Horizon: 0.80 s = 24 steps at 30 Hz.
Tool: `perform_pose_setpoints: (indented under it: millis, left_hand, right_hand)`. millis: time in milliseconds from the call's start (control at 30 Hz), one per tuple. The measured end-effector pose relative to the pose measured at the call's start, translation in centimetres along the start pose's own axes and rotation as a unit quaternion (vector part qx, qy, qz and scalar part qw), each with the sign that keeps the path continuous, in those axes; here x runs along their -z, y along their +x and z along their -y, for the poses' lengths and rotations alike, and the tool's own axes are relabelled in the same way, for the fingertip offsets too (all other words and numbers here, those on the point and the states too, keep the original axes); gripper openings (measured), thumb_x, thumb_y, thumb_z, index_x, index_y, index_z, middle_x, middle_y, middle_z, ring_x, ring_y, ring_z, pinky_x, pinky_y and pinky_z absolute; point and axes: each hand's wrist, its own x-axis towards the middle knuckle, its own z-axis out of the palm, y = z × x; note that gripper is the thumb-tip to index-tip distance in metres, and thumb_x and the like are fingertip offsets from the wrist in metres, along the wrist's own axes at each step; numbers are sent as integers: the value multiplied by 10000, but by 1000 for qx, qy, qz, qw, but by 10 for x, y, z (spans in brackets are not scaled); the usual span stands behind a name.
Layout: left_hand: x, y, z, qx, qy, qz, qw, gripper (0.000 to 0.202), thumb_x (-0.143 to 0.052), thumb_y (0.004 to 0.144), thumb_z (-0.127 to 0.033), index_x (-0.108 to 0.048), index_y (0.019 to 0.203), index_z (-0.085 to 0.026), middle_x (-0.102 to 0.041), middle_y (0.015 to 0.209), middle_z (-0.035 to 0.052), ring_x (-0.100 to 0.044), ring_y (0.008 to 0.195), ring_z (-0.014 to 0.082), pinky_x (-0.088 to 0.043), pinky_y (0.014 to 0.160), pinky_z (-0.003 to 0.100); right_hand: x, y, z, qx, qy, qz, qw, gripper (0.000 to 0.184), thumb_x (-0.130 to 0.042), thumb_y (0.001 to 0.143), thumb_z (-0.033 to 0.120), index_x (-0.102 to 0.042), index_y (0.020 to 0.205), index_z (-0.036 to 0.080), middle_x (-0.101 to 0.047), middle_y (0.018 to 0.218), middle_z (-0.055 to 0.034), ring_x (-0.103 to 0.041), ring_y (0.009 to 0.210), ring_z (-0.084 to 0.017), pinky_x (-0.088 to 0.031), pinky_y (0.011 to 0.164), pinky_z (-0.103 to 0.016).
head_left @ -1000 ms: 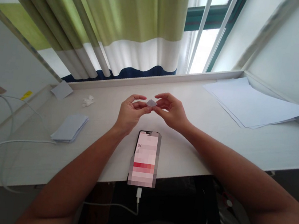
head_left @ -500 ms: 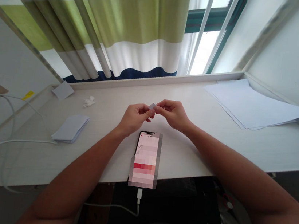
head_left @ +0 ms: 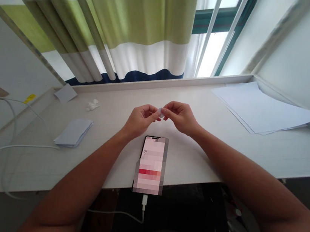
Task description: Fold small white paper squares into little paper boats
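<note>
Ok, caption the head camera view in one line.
Left hand and right hand pinch a small paper piece above a white desk.

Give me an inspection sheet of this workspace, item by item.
Surface: white wood-grain desk, raised strip along the window edge.
Job's things: small piece of white paper, pinched between both hands; folded paper stack at left; loose paper sheets at right; paper square at back left.
Clutter: crumpled white scrap; phone below the hands, screen obscured.
Hands: left hand and right hand, both raised above the desk.
Cables: white cable at the phone's lower end; second white cable across the desk's left side.
Surroundings: striped curtain; window.
</note>
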Motion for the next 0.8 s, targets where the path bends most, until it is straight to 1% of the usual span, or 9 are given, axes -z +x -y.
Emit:
perform_pose_setpoints:
  millis: [100, 200, 333, 433, 533, 633, 800]
  left_hand:
    - [2, 0, -1, -18, 17, -12, 1000, 339, -863, 864, -493, -765, 923, -174, -788, 840, 50, -744, 767, 178, -562, 730, 314]
    - [2, -1, -2, -23, 30, -22, 999, 316, -866, 864, -476, -776, 917, -178, -784, 839, 47, -731, 752, 172, -560, 704, 307]
    - [0, -1, -3, -22, -3, -40, 999, 307, -884, 846, -468, -786, 908, -184, -792, 833, 49, -742, 784, 183, -582, 707, 311]
    - [-3, -2, -4, -22, -33, -58, 998, 310, -902, 823, -470, -788, 894, -190, -801, 842, 50, -754, 798, 189, -609, 732, 329]
    - [-5, -2, -5, -15, -54, -75, 996, 334, -909, 811, -495, -797, 904, -195, -816, 877, 58, -773, 835, 201, -640, 787, 364]
    - [-6, -2, -4, -4, -87, -84, 993, 370, -927, 785, -522, -793, 897, -197, -825, 903, 59, -789, 876, 214, -658, 825, 391]
    - [-5, 1, -1, 13, -133, -101, 986, 412, -951, 746, -528, -758, 890, -194, -824, 950, 51, -803, 943, 230, -672, 859, 400]
  right_hand:
    - [1, 0, -1, -13, 5, 21, 1000, 426, -889, 824, 574, -748, 861, 173, -764, 794, -38, -701, 701, -162, -607, 685, -326]
    - [2, 0, -2, -18, 1, 30, 999, 427, -890, 827, 572, -754, 887, 172, -771, 806, -40, -700, 687, -159, -605, 667, -321]
    - [2, -1, -1, -6, 3, 25, 1000, 433, -851, 860, 599, -742, 882, 180, -760, 798, -32, -701, 678, -159, -613, 661, -328]
    - [1, -1, 1, -5, 10, 14, 1000, 442, -835, 866, 620, -740, 884, 188, -741, 789, -22, -714, 669, -163, -622, 645, -331]
    - [-1, -2, 3, -14, 29, 5, 999, 446, -848, 850, 622, -735, 876, 191, -738, 792, -19, -728, 645, -164, -636, 624, -332]
    - [-2, -1, 3, -18, 46, -9, 999, 430, -863, 846, 594, -733, 866, 185, -747, 813, -28, -741, 629, -169, -652, 617, -341]
    - [-3, 0, 1, -26, 60, -26, 998, 405, -860, 854, 561, -735, 896, 179, -758, 879, -40, -749, 627, -164, -674, 622, -352]
